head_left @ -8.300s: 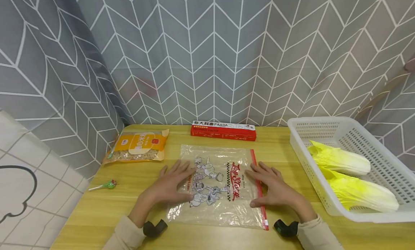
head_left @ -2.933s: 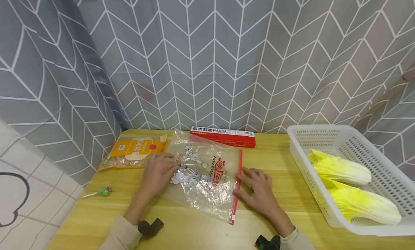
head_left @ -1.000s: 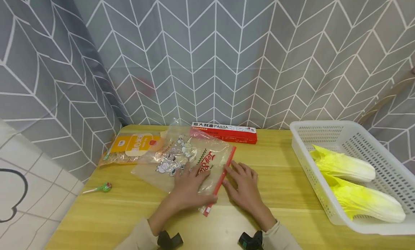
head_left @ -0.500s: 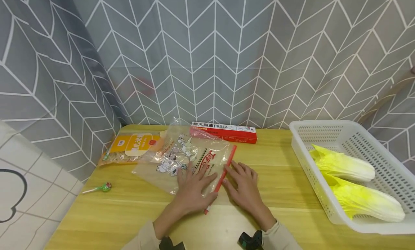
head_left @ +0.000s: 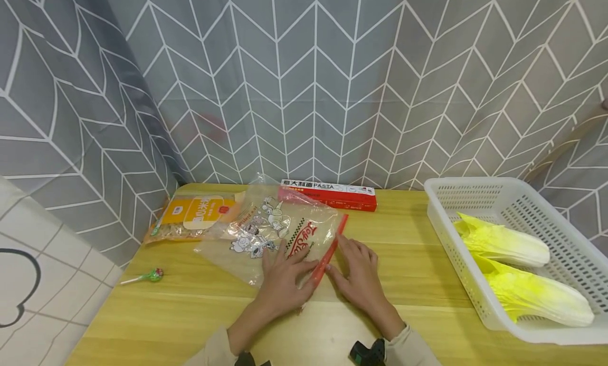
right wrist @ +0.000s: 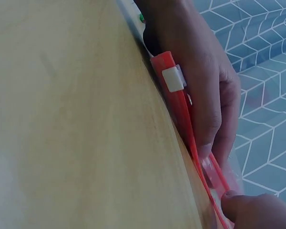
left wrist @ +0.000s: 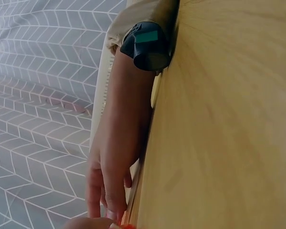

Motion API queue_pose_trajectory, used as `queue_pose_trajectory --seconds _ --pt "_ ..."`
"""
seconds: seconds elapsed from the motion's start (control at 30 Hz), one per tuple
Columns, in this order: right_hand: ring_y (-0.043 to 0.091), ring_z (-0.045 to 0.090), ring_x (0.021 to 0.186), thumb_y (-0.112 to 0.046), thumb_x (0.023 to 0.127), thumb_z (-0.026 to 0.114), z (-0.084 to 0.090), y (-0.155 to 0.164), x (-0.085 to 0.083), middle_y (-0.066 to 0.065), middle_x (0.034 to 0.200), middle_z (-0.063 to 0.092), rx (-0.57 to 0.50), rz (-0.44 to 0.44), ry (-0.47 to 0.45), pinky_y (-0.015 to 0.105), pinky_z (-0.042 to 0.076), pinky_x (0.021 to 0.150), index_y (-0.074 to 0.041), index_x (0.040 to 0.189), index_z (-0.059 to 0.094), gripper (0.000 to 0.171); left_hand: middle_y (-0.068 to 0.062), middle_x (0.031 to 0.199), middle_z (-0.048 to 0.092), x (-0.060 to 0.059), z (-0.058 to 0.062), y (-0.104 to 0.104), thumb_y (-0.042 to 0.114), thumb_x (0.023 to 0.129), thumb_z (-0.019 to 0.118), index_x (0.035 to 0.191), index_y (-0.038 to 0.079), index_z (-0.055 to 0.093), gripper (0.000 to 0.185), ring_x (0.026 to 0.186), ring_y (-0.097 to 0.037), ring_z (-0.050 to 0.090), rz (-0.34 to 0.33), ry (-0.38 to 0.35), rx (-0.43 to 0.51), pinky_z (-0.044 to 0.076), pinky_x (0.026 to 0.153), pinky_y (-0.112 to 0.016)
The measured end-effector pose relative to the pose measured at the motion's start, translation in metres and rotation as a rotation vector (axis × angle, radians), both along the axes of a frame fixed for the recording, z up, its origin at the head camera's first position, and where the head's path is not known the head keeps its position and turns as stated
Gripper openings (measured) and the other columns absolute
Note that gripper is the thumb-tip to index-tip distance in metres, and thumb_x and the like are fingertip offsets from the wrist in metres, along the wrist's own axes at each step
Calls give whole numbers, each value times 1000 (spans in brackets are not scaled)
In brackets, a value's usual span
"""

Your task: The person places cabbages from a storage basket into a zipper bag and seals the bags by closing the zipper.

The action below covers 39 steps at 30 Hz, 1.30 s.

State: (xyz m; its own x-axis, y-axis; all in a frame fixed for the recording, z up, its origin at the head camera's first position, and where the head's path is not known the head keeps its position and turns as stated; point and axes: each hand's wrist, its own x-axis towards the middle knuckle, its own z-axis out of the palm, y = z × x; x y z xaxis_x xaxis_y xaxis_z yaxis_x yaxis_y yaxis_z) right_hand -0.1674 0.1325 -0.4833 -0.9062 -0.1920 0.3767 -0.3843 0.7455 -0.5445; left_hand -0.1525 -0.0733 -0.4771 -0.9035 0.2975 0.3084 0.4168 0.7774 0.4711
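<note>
Beige sleeves [head_left: 412, 350]; rounded black wrist camera [left wrist: 151, 53], green patch [left wrist: 147, 37].

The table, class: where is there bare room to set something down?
Bare: between the right hand and the white basket; between the lollipop and the left hand. Crowded: back left to middle, where the clear bag partly covers the orange packet and red box.

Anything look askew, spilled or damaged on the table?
Yes: the clear plastic bag with cartoon print and red edge lies askew, slanting across the pale wooden table. In the head view it overlaps the orange-and-clear plastic packet and red-and-white cardboard box, which looks untidy. No spill or damage shows.
</note>
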Motion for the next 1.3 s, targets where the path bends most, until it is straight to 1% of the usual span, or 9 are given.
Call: queue_pose_trajectory --seconds 0.1,0.23,0.4,0.5,0.67,0.83,0.93,1.13,1.3 --pt "35 48 134 -34 87 78 1 0 0 9 151 56 -18 -19 -4 53 30 108 -12 152 48 75 0 143 63 -2 0 -1 33 84 70 110 31 79 29 147 -56 30 0 18 18 6 111 -85" --pt "35 48 134 -37 88 76 1 1 1 10 150 56 34 -21 7 55 31 107 -10 143 59 63 2 137 67 -4 1 -2 27 82 69 103 30 81 25 146 -56 34 8 31 44 6 111 -84" --pt "40 47 137 -34 94 70 -2 0 2 12 151 56 123 57 65 59 30 108 -12 134 67 46 3 135 69 -3 0 -6 24 82 69 101 29 81 23 147 -52 35 8 31 91 3 111 -83" --pt "43 46 138 -32 96 67 -4 -1 4 13 149 57 155 90 81 60 28 109 -13 133 68 42 3 133 70 -2 -1 -7 22 85 70 101 28 82 21 146 -49 38 7 48 114 3 112 -83" --pt "40 47 135 -35 96 67 -4 0 6 10 148 59 194 46 80 60 27 108 -17 133 69 41 4 134 69 -3 -2 -5 26 90 70 104 30 81 18 145 -47 41 19 107 115 7 113 -82" --pt "38 48 131 -37 95 67 -5 0 5 8 147 60 204 0 98 59 27 107 -18 132 70 41 3 128 73 -6 -1 -4 26 91 71 100 27 81 14 141 -47 47 52 185 156 11 111 -83" --pt "38 47 130 -37 95 68 -5 0 5 9 147 59 194 -4 89 59 27 107 -17 133 68 43 1 130 72 -7 -1 -4 25 89 71 102 25 81 16 142 -47 46 56 152 155 12 111 -83" --pt "38 44 133 -36 95 69 -4 1 4 10 149 57 180 -2 62 60 26 108 -15 135 67 46 0 149 58 -4 1 -5 31 86 66 123 28 74 38 151 -45 31 53 -13 15 7 116 -79" --pt "38 44 133 -36 95 68 -3 1 5 11 149 57 173 -1 47 60 26 108 -14 136 66 47 -1 153 54 -4 4 -9 35 93 60 128 32 71 37 153 -44 28 22 -36 -47 8 118 -77"
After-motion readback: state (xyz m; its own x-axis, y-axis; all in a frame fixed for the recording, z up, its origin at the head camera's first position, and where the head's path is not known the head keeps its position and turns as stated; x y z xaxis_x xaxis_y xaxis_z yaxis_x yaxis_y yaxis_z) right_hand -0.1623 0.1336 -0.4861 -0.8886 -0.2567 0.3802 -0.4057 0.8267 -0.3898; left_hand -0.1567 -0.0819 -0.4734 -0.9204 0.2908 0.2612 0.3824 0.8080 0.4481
